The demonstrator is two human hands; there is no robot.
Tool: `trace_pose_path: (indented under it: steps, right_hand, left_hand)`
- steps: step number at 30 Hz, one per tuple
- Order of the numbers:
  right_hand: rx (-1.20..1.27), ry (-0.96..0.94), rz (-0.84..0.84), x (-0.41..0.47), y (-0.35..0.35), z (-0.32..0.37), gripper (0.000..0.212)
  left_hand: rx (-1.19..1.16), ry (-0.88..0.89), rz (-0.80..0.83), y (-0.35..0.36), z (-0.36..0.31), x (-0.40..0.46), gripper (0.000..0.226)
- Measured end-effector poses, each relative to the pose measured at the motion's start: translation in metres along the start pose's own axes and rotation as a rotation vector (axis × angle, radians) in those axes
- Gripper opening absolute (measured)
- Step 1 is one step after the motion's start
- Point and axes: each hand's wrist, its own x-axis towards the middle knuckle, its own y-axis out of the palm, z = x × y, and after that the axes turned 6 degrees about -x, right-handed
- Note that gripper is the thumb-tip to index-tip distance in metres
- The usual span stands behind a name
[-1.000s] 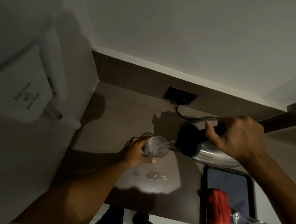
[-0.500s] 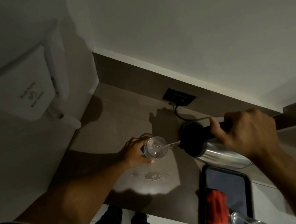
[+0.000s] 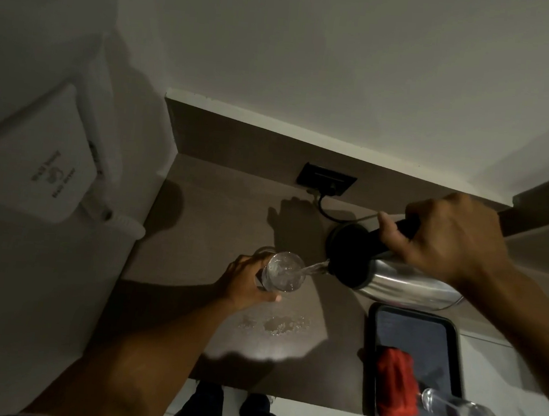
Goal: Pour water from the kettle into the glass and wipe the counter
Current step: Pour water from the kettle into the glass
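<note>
Pouring stage, seen from the head camera. The stainless-steel kettle with a black lid and handle [image 3: 403,284] is held by the right hand [image 3: 444,237], whose fingers are wrapped closed around the handle. Compared with one second ago, the kettle is tipped further toward the left, and the thin trickle then seen at its spout is now replaced by a fuller stream that is carried from the spout into the mouth of the clear drinking glass [image 3: 283,272]. The glass is kept upright on the dark brown tabletop [image 3: 203,234], left of the kettle, and is steadied by the left hand [image 3: 246,282], which is curled around its near-left side. Disturbed water is visible inside the glass, but its level cannot be read from above.

A patch of spilled droplets [image 3: 275,323] is seen on the tabletop just near of the glass; its outline appears unchanged across the three views. At the right, a black rectangular tray [image 3: 455,332] is occupied by a folded red cloth [image 3: 396,390] and a second clear glass lying on its side [image 3: 458,410].

The stronger flow is judged to mean that filling is well under way; wiping is not yet begun, and the cloth is presumably intended for the spill.
</note>
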Motion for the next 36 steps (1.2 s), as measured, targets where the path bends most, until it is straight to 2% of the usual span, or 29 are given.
trace_pose_path:
  steps: [21, 26, 29, 33, 36]
  right_hand:
    - [0.053, 0.042, -0.028, -0.003, 0.030, 0.005, 0.066]
    - [0.356, 0.110, 0.046, -0.013, 0.049, -0.005, 0.058]
    - [0.506, 0.192, 0.035, -0.024, 0.066, -0.014, 0.053]
    - [0.718, 0.397, -0.002, -0.043, 0.088, -0.026, 0.043]
    - [0.998, 0.586, -0.118, -0.057, 0.102, -0.043, 0.042]
  left_hand:
    - [-0.035, 0.006, -0.030, 0.001, 0.000, 0.001, 0.097]
    - [-0.037, 0.006, -0.020, 0.001, 0.002, 0.001, 0.101]
    - [-0.035, 0.012, -0.019, 0.001, 0.002, 0.002, 0.101]
    - [-0.039, 0.004, -0.001, 0.002, 0.004, 0.003, 0.103]
    - [-0.040, 0.001, -0.003, 0.002, 0.005, 0.005, 0.101]
